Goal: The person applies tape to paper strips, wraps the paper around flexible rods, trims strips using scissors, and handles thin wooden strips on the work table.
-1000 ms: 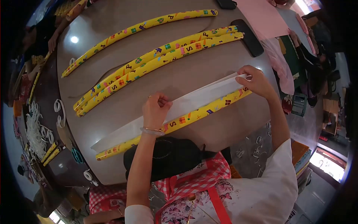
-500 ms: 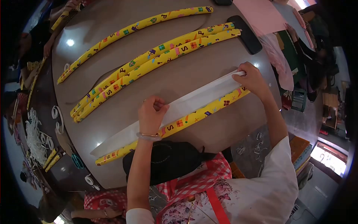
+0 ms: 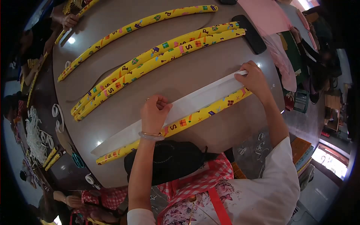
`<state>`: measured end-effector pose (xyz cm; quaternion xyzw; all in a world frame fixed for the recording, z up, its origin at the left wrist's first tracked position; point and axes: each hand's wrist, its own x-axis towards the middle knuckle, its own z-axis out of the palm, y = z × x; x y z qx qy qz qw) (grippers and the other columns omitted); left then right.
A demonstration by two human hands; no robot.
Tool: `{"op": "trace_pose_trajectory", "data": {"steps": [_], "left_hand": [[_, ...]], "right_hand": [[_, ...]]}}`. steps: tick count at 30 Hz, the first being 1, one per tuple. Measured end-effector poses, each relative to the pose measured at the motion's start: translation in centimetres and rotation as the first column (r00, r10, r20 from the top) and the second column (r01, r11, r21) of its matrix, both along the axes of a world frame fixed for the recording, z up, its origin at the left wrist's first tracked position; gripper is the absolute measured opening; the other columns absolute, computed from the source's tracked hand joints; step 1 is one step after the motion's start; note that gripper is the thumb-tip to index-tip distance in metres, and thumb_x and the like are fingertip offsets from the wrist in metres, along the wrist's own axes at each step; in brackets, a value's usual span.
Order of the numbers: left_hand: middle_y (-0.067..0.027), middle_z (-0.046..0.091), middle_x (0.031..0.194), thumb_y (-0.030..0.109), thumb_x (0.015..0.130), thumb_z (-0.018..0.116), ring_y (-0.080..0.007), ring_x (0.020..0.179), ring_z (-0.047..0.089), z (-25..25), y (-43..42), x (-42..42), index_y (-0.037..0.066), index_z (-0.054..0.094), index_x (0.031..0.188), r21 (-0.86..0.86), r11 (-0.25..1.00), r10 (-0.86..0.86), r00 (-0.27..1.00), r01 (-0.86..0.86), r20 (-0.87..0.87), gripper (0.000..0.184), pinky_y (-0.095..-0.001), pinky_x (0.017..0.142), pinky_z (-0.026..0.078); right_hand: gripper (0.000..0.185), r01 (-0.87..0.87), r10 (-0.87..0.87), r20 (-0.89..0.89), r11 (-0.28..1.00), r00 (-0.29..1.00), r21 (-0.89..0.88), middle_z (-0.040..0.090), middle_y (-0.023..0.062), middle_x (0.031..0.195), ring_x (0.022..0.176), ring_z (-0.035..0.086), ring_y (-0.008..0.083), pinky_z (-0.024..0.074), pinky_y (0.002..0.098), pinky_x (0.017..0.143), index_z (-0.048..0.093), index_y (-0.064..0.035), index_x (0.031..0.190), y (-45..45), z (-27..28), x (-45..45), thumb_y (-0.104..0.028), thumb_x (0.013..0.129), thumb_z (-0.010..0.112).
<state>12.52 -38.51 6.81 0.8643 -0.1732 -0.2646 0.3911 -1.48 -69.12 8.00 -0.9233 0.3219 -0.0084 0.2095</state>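
On the table point(image 3: 180, 77) right in front of you, the near yellow roll point(image 3: 204, 115) lies along the near edge of a long white sheet point(image 3: 200, 96) that's spread out, not wrapped up. Your right hand point(image 3: 252, 77) pinches the sheet's right end; your left hand point(image 3: 154, 111) has thumb and fingers close together, can't tell if they've got paper. The pair of rolls point(image 3: 160, 59) and lone roll point(image 3: 137, 25) beyond look done, so this one's left, I'd say.

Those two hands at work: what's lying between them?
In the head view, a stretch of white sheet lies between the left hand and right hand.
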Motion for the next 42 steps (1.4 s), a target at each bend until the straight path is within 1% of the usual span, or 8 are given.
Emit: {"op": "trace_pose_trajectory", "data": {"steps": [11,17,19,30,32,36,39,42], "left_hand": [[-0.0058,0.063,0.076,0.007,0.071,0.074,-0.0128,0.068,0.06,-0.2,0.1,0.0,0.0,0.062,0.085,-0.028,1.0,0.009,1.0,-0.009,-0.015,0.02,-0.0259,0.064,0.05],[-0.0061,0.063,0.076,0.006,0.071,0.074,-0.0129,0.069,0.06,-0.2,0.1,0.0,0.0,0.062,0.086,-0.025,1.0,0.002,1.0,-0.002,-0.014,0.019,-0.0257,0.065,0.05],[-0.0074,0.063,0.074,0.005,0.07,0.073,-0.0165,0.065,0.061,-0.3,0.1,-0.1,0.002,0.062,0.083,-0.05,0.999,0.014,1.0,-0.013,0.019,0.018,-0.0286,0.064,0.051],[-0.0059,0.063,0.075,0.007,0.071,0.074,-0.0145,0.066,0.06,-0.1,0.0,0.0,0.001,0.062,0.085,-0.01,1.0,-0.008,1.0,0.009,0.027,0.019,-0.027,0.064,0.05],[-0.0065,0.063,0.074,0.006,0.07,0.073,-0.0159,0.064,0.061,-0.1,0.0,0.0,0.002,0.062,0.084,-0.017,1.0,-0.009,0.999,0.009,0.047,0.018,-0.0279,0.063,0.051],[-0.0068,0.063,0.074,0.005,0.07,0.073,-0.0161,0.065,0.061,-0.3,0.1,-0.1,0.002,0.062,0.084,-0.033,0.999,0.008,1.0,-0.007,0.029,0.018,-0.0282,0.063,0.051],[-0.007,0.063,0.075,0.006,0.072,0.072,-0.0153,0.066,0.061,-0.1,0.0,-0.2,0.001,0.062,0.085,-0.02,1.0,0.001,1.0,0.0,0.031,0.017,-0.0279,0.064,0.051],[-0.0084,0.063,0.077,0.004,0.074,0.069,-0.0165,0.068,0.061,-0.2,-0.1,-0.7,0.0,0.061,0.086,0.009,1.0,-0.026,0.995,0.026,0.101,0.015,-0.0284,0.064,0.05]], "right_hand": [[0.027,0.023,-0.024,-0.033,0.999,0.999,-0.028,0.056,0.0112,0.095,0.08,0.063,0.0251,0.0503,0.0372,0.074,0.064,-0.0018,0.089,0.6,0.0,0.2,-0.023,0.072,0.065],[0.028,0.034,-0.034,-0.038,0.999,0.999,0.002,0.057,0.0107,0.097,0.081,0.063,0.0252,0.0503,0.0373,0.076,0.064,-0.003,0.09,0.6,0.0,0.3,-0.024,0.072,0.065],[0.028,0.031,-0.032,-0.04,0.999,0.999,-0.019,0.057,0.011,0.097,0.081,0.063,0.0251,0.0503,0.0372,0.076,0.064,-0.0032,0.09,0.5,-0.3,0.2,-0.024,0.072,0.065],[0.029,0.045,-0.046,-0.025,0.999,0.999,-0.016,0.057,0.0102,0.098,0.08,0.064,0.0243,0.0514,0.0373,0.074,0.064,-0.0039,0.092,0.4,-0.7,0.0,-0.025,0.073,0.066],[0.028,0.01,-0.012,-0.031,0.997,0.999,-0.081,0.057,0.0103,0.098,0.078,0.065,0.0239,0.0516,0.0373,0.073,0.065,-0.0042,0.092,0.3,-0.8,-0.1,-0.025,0.073,0.066],[0.028,0.047,-0.048,-0.039,0.999,0.998,-0.018,0.057,0.0104,0.098,0.078,0.064,0.0237,0.0517,0.0373,0.073,0.065,-0.0047,0.092,0.6,-0.4,0.1,-0.026,0.073,0.066],[0.029,0.048,-0.047,-0.037,0.998,0.998,0.028,0.057,0.0107,0.098,0.085,0.062,0.0258,0.0509,0.0384,0.076,0.066,-0.0055,0.091,0.3,-0.6,0.1,-0.027,0.073,0.066],[0.03,0.001,-0.002,-0.029,0.999,1.0,-0.053,0.056,0.0109,0.098,0.093,0.059,0.0288,0.0495,0.0396,0.08,0.065,-0.0063,0.091,0.0,-1.4,0.0,-0.029,0.071,0.067]]}}
